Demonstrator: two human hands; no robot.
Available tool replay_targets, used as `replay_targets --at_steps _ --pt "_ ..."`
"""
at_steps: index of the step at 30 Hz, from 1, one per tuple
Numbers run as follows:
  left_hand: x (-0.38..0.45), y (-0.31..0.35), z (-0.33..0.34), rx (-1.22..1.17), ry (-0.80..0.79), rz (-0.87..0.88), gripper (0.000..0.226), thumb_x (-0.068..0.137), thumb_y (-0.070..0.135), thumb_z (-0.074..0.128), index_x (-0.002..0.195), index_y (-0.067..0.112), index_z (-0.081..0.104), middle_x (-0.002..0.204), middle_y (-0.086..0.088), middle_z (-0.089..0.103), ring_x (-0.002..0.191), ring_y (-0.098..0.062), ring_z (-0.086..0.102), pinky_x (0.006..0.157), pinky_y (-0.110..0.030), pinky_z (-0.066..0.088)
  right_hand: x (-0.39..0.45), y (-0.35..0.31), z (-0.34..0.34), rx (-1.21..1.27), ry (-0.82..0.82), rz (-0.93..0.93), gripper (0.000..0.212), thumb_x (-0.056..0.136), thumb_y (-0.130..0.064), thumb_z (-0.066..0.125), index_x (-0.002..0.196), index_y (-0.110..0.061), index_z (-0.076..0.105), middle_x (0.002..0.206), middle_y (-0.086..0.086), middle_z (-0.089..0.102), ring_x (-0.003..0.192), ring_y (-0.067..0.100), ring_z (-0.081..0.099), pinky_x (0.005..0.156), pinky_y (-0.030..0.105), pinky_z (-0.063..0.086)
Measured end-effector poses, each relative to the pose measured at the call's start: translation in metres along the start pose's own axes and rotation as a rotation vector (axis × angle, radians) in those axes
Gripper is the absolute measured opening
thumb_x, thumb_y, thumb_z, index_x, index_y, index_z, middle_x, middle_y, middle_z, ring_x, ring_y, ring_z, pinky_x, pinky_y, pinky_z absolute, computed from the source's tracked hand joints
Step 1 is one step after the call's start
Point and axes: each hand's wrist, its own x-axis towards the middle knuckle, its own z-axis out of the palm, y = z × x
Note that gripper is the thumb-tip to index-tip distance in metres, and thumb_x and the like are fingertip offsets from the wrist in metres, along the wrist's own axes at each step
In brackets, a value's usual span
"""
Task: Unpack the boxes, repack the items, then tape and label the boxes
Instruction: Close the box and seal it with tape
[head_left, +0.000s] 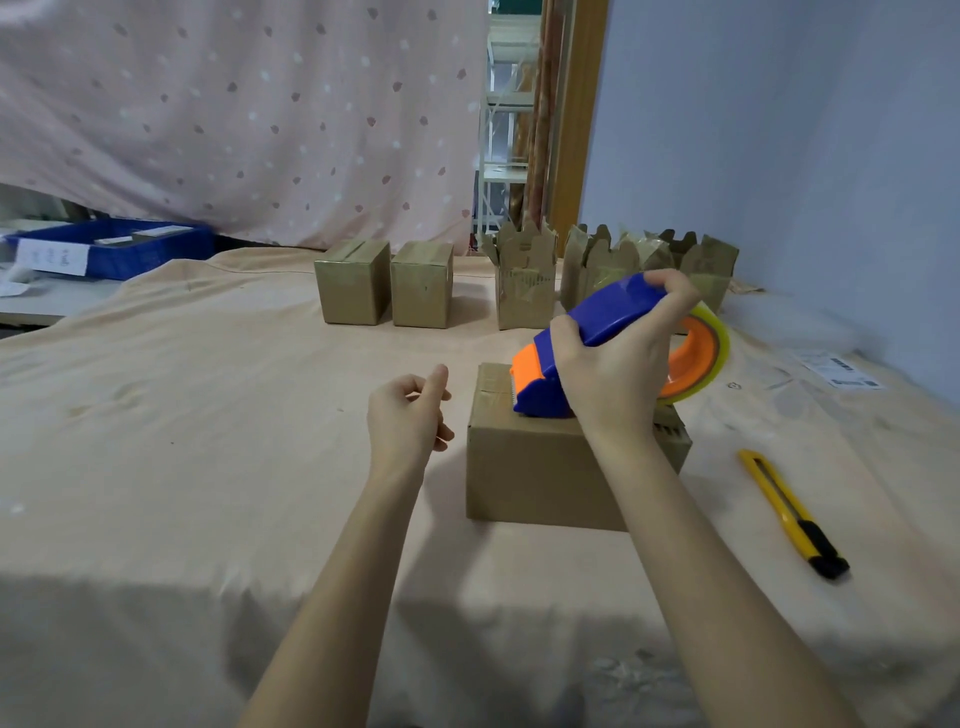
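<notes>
Gripping the blue-and-orange plastic tape dispenser (597, 353) by its handle, the right hand (618, 364) presses its nose onto the closed brown cardboard box (530, 467) mid-table toward the right edge. The left hand (410, 415) hovers just beside the box, fingers loosely curled, holding nothing.

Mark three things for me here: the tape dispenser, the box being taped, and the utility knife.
tape dispenser (613, 317): head view, on the blue handle, in the right hand's grip.
box being taped (535, 473): head view, on its front face.
utility knife (774, 499): head view, on the yellow body.
</notes>
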Motion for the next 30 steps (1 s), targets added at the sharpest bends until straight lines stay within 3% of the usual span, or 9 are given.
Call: replay_targets --at_steps 6,10,14,18,22,24,26,28,30 --pt "-0.011 -0.018 0.017 -0.061 -0.009 -0.084 0.043 0.095 0.032 0.055 0.058 0.010 0.051 0.049 -0.001 0.045 0.035 -0.005 0.041 0.040 -0.017 0.032 0.001 0.001 0.001 -0.061 -0.054 0.005 0.065 0.076 -0.015 0.075 0.126 -0.008 0.034 0.108 -0.010 0.040 0.091 0.015 0.057 0.065 0.025 0.053" --pt "-0.016 -0.020 0.026 -0.126 -0.026 -0.135 0.046 0.096 0.033 0.053 0.058 0.012 0.039 0.055 -0.003 0.037 0.051 -0.014 0.031 0.050 -0.027 0.025 -0.001 0.000 0.002 -0.086 -0.067 0.013 0.064 0.077 -0.017 0.075 0.126 -0.009 0.034 0.107 -0.011 0.041 0.091 0.013 0.057 0.066 0.024 0.054" --pt "-0.012 -0.018 0.022 0.020 -0.096 -0.146 0.053 0.098 0.035 0.049 0.053 0.016 0.030 0.048 0.003 0.031 0.048 -0.015 0.026 0.049 -0.029 0.020 -0.002 -0.002 0.001 -0.098 -0.072 0.027 0.063 0.077 -0.018 0.075 0.125 -0.010 0.034 0.106 -0.010 0.042 0.089 0.013 0.057 0.065 0.024 0.054" --pt "-0.007 -0.014 0.021 0.121 -0.161 -0.189 0.048 0.099 0.034 0.045 0.056 0.015 0.034 0.046 0.003 0.033 0.047 -0.016 0.027 0.050 -0.027 0.021 -0.003 -0.004 0.000 -0.099 -0.069 0.051 0.063 0.078 -0.019 0.075 0.125 -0.009 0.034 0.108 -0.009 0.043 0.088 0.012 0.055 0.065 0.024 0.054" --pt "-0.006 -0.026 0.019 0.205 -0.329 -0.310 0.031 0.100 0.035 0.037 0.092 0.011 0.053 0.081 -0.011 0.058 0.067 -0.024 0.050 0.070 -0.033 0.042 -0.003 -0.004 -0.001 -0.100 -0.063 0.060 0.063 0.078 -0.019 0.075 0.125 -0.009 0.034 0.112 -0.004 0.049 0.090 0.012 0.055 0.066 0.023 0.053" --pt "-0.009 -0.032 0.015 0.235 -0.324 -0.297 0.026 0.099 0.032 0.039 0.089 0.012 0.051 0.084 -0.011 0.058 0.073 -0.025 0.053 0.067 -0.032 0.045 -0.002 -0.004 0.000 -0.109 -0.068 0.065 0.063 0.078 -0.020 0.075 0.125 -0.009 0.034 0.116 0.003 0.054 0.090 0.015 0.059 0.066 0.022 0.053" --pt "-0.008 -0.026 0.012 0.279 -0.193 -0.160 0.018 0.096 0.021 0.041 0.085 0.010 0.049 0.081 -0.009 0.057 0.070 -0.020 0.051 0.063 -0.031 0.042 0.000 -0.003 0.000 -0.123 -0.070 0.070 0.064 0.078 -0.021 0.075 0.125 -0.011 0.034 0.117 0.005 0.055 0.091 0.017 0.061 0.066 0.020 0.052" --pt "-0.016 -0.006 0.008 0.033 -0.098 -0.067 0.020 0.100 0.023 0.040 0.108 0.012 0.055 0.109 -0.005 0.061 0.098 -0.017 0.057 0.088 -0.034 0.048 0.001 -0.003 0.000 -0.119 -0.073 0.079 0.064 0.078 -0.021 0.075 0.125 -0.011 0.033 0.118 0.005 0.055 0.093 0.018 0.061 0.068 0.023 0.054" --pt "-0.031 0.017 0.009 -0.203 -0.185 -0.088 0.040 0.103 0.034 0.036 0.136 0.015 0.046 0.133 0.006 0.049 0.123 -0.009 0.045 0.108 -0.028 0.033 0.001 -0.002 0.001 -0.122 -0.070 0.080 0.064 0.077 -0.021 0.075 0.125 -0.012 0.033 0.117 0.005 0.056 0.092 0.019 0.062 0.069 0.026 0.056"
